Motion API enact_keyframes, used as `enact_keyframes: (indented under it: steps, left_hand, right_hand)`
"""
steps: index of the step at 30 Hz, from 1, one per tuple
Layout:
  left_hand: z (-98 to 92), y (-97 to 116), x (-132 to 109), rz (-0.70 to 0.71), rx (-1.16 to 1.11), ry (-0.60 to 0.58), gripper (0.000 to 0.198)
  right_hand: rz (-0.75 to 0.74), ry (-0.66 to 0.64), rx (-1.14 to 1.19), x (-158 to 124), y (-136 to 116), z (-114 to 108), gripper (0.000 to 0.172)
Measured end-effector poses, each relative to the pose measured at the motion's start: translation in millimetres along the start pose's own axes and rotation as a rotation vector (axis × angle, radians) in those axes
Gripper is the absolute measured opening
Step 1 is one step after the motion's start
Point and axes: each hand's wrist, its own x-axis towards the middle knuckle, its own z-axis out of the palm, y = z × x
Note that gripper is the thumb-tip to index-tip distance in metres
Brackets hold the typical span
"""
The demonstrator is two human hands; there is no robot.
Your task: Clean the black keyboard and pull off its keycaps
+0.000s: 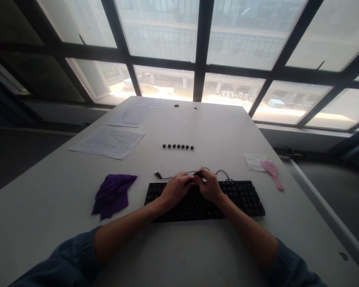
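A black keyboard [242, 199] lies across the desk in front of me, its middle covered by my hands. My left hand [177, 187] is closed above the keyboard's upper edge, its fingertips meeting those of the other hand; what they grip is hidden. Closed beside it, my right hand [208, 186] pinches a small dark object [198, 174] too small to name. A thin pale tip shows above these fingers. Behind the keyboard runs its black cable with a USB plug [158, 174]. Farther off, several black keycaps [178, 146] stand in a row.
A crumpled purple cloth [112, 195] lies left of the keyboard. Printed sheets [109, 141] spread over the far left of the white desk [218, 129]. At right, a pink hairbrush [271, 172] overlaps a clear packet [253, 162]. Large windows stand behind the desk.
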Motion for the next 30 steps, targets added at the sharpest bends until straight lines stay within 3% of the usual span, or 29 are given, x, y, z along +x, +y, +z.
enact_keyframes:
  steps: [8, 17, 30]
  left_hand:
    - [0.8, -0.2, -2.9, 0.042, -0.093, 0.124, 0.039]
    - [-0.3, 4.8, -4.6, 0.009, -0.079, 0.117, 0.018]
    - [-3.9, 13.2, -6.4, 0.162, 0.092, 0.044, 0.022]
  right_hand:
    - [0.077, 0.053, 0.106, 4.8, -3.5, 0.2, 0.014]
    - [0.098, 0.055, 0.04, 6.5, -3.5, 1.9, 0.013]
    - [0.141, 0.064, 0.157, 7.5, 1.7, 1.5, 0.017]
